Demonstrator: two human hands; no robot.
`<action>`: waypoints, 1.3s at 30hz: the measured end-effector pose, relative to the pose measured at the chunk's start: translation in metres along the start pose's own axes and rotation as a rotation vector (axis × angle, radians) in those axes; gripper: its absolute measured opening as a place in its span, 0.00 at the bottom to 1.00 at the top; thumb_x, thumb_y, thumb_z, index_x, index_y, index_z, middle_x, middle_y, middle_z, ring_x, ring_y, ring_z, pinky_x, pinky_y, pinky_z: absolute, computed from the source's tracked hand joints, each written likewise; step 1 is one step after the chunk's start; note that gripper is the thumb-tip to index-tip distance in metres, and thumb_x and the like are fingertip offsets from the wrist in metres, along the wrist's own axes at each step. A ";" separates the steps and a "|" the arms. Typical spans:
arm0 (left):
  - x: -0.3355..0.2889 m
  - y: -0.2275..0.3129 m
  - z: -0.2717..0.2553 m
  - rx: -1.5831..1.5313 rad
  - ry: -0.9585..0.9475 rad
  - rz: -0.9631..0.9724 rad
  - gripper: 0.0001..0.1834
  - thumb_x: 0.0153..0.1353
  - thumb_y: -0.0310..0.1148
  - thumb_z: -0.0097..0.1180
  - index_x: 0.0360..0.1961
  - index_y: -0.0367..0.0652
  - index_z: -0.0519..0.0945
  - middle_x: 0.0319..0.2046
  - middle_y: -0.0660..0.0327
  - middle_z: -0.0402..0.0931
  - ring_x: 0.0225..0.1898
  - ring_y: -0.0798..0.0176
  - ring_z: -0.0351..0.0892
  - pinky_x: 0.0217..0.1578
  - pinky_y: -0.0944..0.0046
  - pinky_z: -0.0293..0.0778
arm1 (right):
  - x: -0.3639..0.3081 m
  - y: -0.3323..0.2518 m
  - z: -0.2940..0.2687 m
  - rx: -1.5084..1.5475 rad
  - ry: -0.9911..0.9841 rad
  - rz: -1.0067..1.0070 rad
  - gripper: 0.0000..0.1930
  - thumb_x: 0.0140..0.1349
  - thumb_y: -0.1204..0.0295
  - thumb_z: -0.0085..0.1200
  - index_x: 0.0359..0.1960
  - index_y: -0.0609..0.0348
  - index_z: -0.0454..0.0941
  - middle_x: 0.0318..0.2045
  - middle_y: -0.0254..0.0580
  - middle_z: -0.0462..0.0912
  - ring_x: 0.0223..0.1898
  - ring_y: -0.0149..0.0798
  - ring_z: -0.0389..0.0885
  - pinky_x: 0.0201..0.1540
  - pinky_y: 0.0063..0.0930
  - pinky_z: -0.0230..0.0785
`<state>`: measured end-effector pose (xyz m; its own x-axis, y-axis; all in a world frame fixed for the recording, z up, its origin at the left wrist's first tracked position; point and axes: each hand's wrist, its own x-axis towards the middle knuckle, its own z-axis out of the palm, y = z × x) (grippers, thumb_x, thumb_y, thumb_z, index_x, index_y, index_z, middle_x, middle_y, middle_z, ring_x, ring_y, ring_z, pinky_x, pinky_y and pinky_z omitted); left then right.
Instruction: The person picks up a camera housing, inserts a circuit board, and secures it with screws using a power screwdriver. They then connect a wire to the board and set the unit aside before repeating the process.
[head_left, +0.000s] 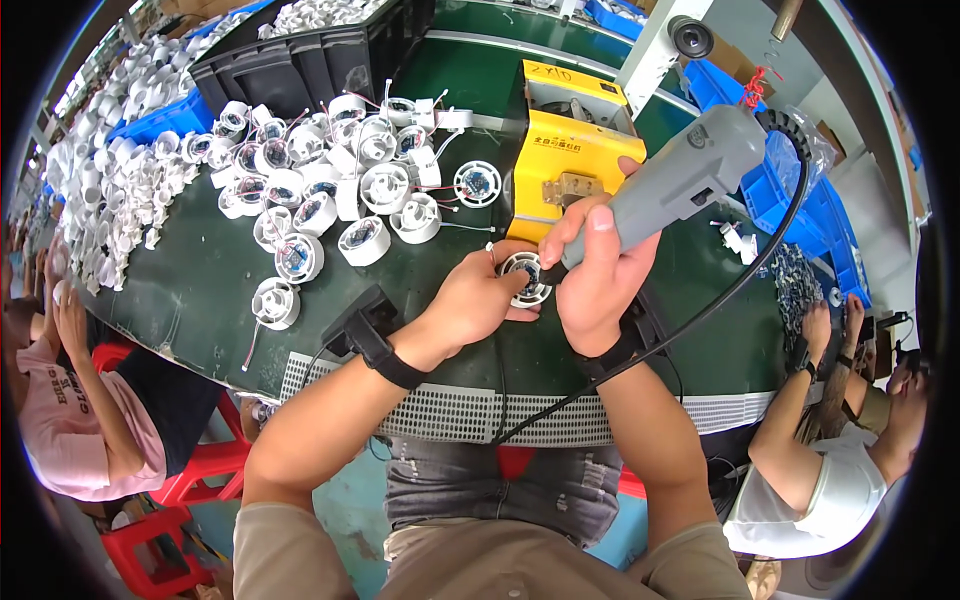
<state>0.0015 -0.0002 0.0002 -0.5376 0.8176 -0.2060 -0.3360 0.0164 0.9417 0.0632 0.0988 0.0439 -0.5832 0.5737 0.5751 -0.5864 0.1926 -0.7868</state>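
Observation:
My left hand (476, 300) is closed on a small round white housing (521, 263) with a dark inside, gripping its rim just above the green worktop. In my right hand (607, 275) is a grey electric screwdriver (680, 175), tilted with its lower end at the housing. The exact contact of its tip is hidden by my fingers. A black cable (755, 255) curves down from the screwdriver's upper end past my right wrist. Just beyond my hands stands a yellow screw feeder (560, 165) with a metal plate on its front.
Many white round housings with thin wires (385, 185) lie piled left of the feeder. Behind them are a black crate (290, 75) and a heap of white parts (120, 170). Blue bins (800, 205) and small dark parts (793, 290) lie right. Other people work at both sides.

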 end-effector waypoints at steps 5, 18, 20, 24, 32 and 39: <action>-0.001 0.002 0.000 -0.001 0.004 -0.003 0.16 0.64 0.26 0.44 0.52 0.31 0.70 0.43 0.55 0.74 0.40 0.62 0.80 0.40 0.64 0.82 | -0.001 0.004 0.000 -0.023 -0.007 0.018 0.24 0.66 0.68 0.42 0.60 0.63 0.52 0.20 0.41 0.70 0.16 0.32 0.69 0.22 0.26 0.68; 0.005 0.001 0.007 0.039 -0.025 0.013 0.17 0.65 0.27 0.44 0.52 0.28 0.70 0.44 0.53 0.74 0.42 0.61 0.79 0.39 0.63 0.83 | -0.003 0.011 -0.012 -0.001 -0.130 -0.039 0.22 0.66 0.68 0.42 0.58 0.63 0.54 0.22 0.39 0.70 0.17 0.31 0.70 0.22 0.25 0.68; 0.005 -0.006 0.001 0.019 -0.019 0.035 0.18 0.64 0.26 0.45 0.55 0.31 0.69 0.46 0.53 0.74 0.44 0.59 0.78 0.40 0.59 0.83 | -0.011 0.009 -0.003 0.041 -0.061 0.071 0.21 0.65 0.72 0.41 0.59 0.63 0.54 0.23 0.37 0.71 0.18 0.29 0.70 0.24 0.24 0.68; -0.004 0.005 -0.024 0.349 -0.003 0.077 0.19 0.61 0.26 0.46 0.54 0.32 0.71 0.37 0.55 0.78 0.34 0.62 0.82 0.35 0.65 0.82 | -0.010 0.012 -0.017 0.110 -0.228 0.054 0.27 0.63 0.67 0.53 0.59 0.63 0.56 0.36 0.41 0.74 0.34 0.30 0.76 0.38 0.26 0.72; -0.022 0.047 -0.059 1.248 0.748 0.613 0.31 0.49 0.26 0.59 0.58 0.44 0.68 0.62 0.39 0.56 0.58 0.36 0.63 0.56 0.47 0.66 | 0.079 0.000 -0.213 -1.330 0.236 -0.305 0.20 0.57 0.59 0.59 0.46 0.59 0.75 0.46 0.50 0.76 0.51 0.51 0.71 0.55 0.41 0.61; -0.017 0.044 -0.058 1.400 0.757 0.602 0.39 0.43 0.30 0.66 0.61 0.44 0.66 0.63 0.38 0.54 0.65 0.31 0.50 0.64 0.41 0.52 | 0.076 0.032 -0.350 -1.788 -0.055 0.173 0.25 0.53 0.50 0.59 0.48 0.51 0.77 0.51 0.49 0.73 0.53 0.57 0.69 0.55 0.51 0.60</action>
<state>-0.0487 -0.0467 0.0297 -0.6845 0.4672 0.5596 0.7034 0.6248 0.3389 0.1965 0.4270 -0.0157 -0.6036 0.6613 0.4454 0.7110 0.6992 -0.0746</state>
